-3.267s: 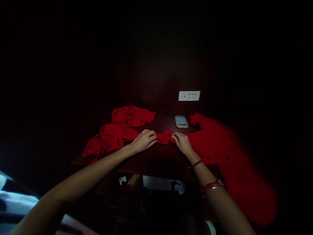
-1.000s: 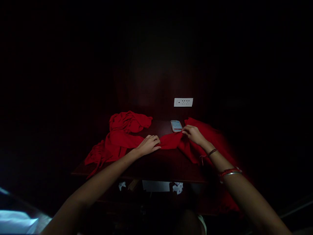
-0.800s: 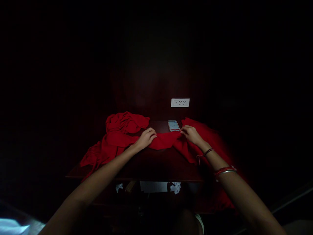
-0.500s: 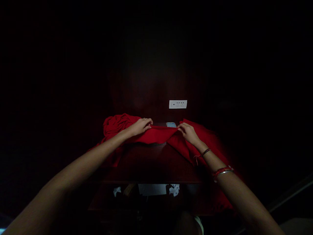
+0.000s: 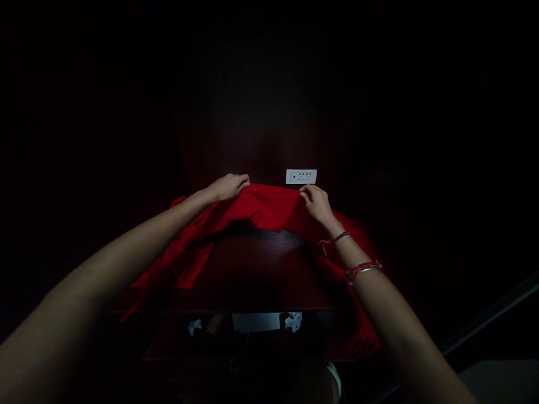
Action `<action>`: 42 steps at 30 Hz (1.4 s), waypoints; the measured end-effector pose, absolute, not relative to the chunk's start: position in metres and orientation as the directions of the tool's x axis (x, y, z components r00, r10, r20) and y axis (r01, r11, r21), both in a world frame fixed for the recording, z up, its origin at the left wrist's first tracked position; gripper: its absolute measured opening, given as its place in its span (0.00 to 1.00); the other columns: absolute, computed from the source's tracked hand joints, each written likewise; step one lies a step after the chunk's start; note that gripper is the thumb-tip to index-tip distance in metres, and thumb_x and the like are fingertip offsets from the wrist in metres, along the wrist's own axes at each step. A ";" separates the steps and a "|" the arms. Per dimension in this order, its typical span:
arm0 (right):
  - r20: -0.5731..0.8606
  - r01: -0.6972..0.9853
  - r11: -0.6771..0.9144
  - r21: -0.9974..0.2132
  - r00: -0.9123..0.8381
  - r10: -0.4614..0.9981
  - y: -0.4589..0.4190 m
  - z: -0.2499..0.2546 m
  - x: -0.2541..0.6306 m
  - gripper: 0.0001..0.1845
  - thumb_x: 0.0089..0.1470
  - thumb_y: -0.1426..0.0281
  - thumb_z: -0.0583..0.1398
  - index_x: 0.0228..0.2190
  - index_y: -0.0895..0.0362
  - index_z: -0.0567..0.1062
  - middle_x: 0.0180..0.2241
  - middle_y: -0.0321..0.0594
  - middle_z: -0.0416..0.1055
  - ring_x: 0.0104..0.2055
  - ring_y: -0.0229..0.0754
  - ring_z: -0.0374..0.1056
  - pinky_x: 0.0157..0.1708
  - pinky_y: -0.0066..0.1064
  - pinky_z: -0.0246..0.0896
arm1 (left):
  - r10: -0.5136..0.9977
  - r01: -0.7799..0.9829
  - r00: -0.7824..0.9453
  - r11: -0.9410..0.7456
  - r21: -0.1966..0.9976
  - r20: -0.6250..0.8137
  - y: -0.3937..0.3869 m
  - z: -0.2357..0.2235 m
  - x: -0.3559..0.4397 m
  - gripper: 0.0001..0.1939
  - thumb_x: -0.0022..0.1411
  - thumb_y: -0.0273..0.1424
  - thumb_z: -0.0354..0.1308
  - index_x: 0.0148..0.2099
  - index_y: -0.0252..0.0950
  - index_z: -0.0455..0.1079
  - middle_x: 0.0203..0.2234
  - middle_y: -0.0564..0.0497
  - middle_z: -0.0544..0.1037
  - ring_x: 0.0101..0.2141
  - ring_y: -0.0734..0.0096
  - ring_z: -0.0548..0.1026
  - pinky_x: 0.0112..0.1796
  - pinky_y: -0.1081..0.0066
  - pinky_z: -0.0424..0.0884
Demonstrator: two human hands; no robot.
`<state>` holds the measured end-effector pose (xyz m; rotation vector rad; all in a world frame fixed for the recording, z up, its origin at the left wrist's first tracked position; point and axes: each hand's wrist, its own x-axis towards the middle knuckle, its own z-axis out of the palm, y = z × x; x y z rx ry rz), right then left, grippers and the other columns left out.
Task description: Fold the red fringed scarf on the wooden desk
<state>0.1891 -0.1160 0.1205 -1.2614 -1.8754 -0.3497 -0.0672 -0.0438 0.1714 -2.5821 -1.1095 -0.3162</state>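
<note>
Red cloth (image 5: 269,205) spanned the counter (image 5: 252,269), its middle stretched between both hands, the top border up near the counter's back edge. The left hand (image 5: 232,187) had its fingers closed on that border; the right hand (image 5: 316,201) pinched it farther right, just below the socket plate (image 5: 301,177). Half a second earlier both hands were lower in view, and part of a phone showed beyond the cloth; now the raised fabric covered that spot. At first the middle had been bunched into a narrow twist; now it was spread broad and fairly smooth. Folds lay toward the front left corner, and more fabric hung at the right edge.
</note>
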 end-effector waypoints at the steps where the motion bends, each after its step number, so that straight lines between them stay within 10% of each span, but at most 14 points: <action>1: 0.747 0.868 0.452 -0.206 -0.159 0.646 -0.113 0.122 0.189 0.08 0.47 0.78 0.50 0.27 0.59 0.68 0.29 0.41 0.67 0.32 0.39 0.61 0.33 0.27 0.53 | 0.675 0.744 0.664 -0.639 -0.195 0.320 -0.043 0.172 -0.069 0.12 0.59 0.34 0.40 0.36 0.36 0.63 0.27 0.50 0.70 0.27 0.73 0.67 0.27 0.76 0.58; 14: 0.623 0.878 0.357 -0.319 -0.090 0.777 -0.106 0.122 0.196 0.10 0.47 0.77 0.48 0.30 0.60 0.68 0.27 0.41 0.68 0.28 0.36 0.61 0.29 0.25 0.52 | 0.538 0.530 0.834 -0.843 0.096 0.125 -0.075 0.157 -0.077 0.18 0.49 0.45 0.50 0.33 0.34 0.67 0.26 0.56 0.71 0.27 0.76 0.67 0.28 0.79 0.59; 21: 0.572 0.885 0.366 -0.288 -0.147 0.807 -0.107 0.129 0.210 0.09 0.48 0.75 0.50 0.30 0.60 0.69 0.28 0.39 0.69 0.29 0.35 0.62 0.29 0.23 0.52 | 0.626 0.679 0.694 -0.733 -0.035 0.357 -0.063 0.119 -0.082 0.15 0.59 0.36 0.41 0.37 0.35 0.65 0.33 0.49 0.72 0.34 0.71 0.69 0.35 0.75 0.60; 25: 0.483 0.903 0.363 -0.231 -0.218 0.848 -0.106 0.122 0.212 0.08 0.48 0.76 0.50 0.30 0.60 0.69 0.27 0.39 0.69 0.28 0.34 0.62 0.28 0.23 0.51 | 0.739 0.762 0.647 -0.636 -0.125 0.188 -0.050 0.112 -0.080 0.09 0.56 0.30 0.45 0.35 0.34 0.66 0.29 0.48 0.73 0.30 0.69 0.70 0.31 0.73 0.62; 30: 0.622 0.900 0.382 -0.211 -0.177 0.762 -0.107 0.115 0.203 0.09 0.51 0.74 0.49 0.32 0.60 0.67 0.30 0.41 0.69 0.31 0.36 0.63 0.31 0.23 0.52 | 0.687 0.865 0.424 -0.501 -0.039 0.590 -0.043 0.141 -0.077 0.13 0.58 0.26 0.40 0.39 0.31 0.64 0.35 0.44 0.71 0.37 0.67 0.68 0.39 0.70 0.60; 36: 0.521 0.913 0.402 -0.065 -0.313 0.794 -0.105 0.096 0.184 0.07 0.51 0.74 0.48 0.32 0.58 0.65 0.31 0.42 0.68 0.31 0.37 0.63 0.28 0.24 0.50 | 0.787 0.839 0.538 -0.535 -0.099 0.303 -0.034 0.146 -0.076 0.07 0.49 0.24 0.49 0.31 0.35 0.67 0.26 0.49 0.72 0.31 0.68 0.69 0.34 0.73 0.62; 42: 0.571 0.948 0.293 -0.126 -0.173 0.803 -0.098 0.085 0.184 0.09 0.54 0.73 0.45 0.36 0.57 0.62 0.32 0.43 0.68 0.31 0.38 0.63 0.27 0.25 0.49 | 0.688 0.863 0.422 -0.505 -0.029 0.590 -0.034 0.149 -0.090 0.10 0.52 0.27 0.44 0.34 0.31 0.65 0.32 0.44 0.69 0.36 0.64 0.67 0.39 0.68 0.61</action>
